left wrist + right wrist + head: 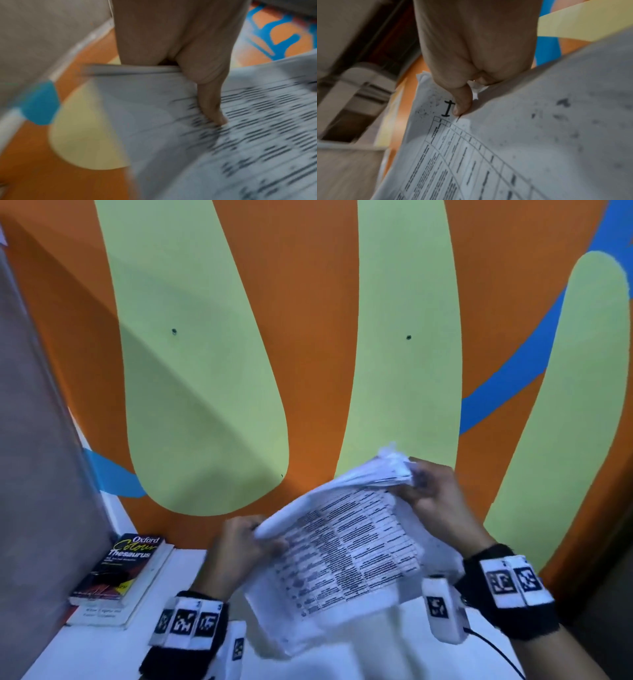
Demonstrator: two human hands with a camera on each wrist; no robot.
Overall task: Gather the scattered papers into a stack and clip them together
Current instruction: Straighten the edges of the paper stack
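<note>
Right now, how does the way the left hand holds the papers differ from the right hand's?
The left hand grips the papers at their rolled-over left edge; the right hand pinches the crumpled top corner. The left sits lower and nearer, the right higher and farther. Both grip the same stack, lifted off the table.

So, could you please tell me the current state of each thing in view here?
Papers: gathered in a bundle, held up off the table, bent, far edges ruffled, no clip visible.
Left hand: grips the papers' left edge, which curls over.
Right hand: pinches the papers' far right corner.
Thesaurus: closed, lying flat on another book on the table.
</note>
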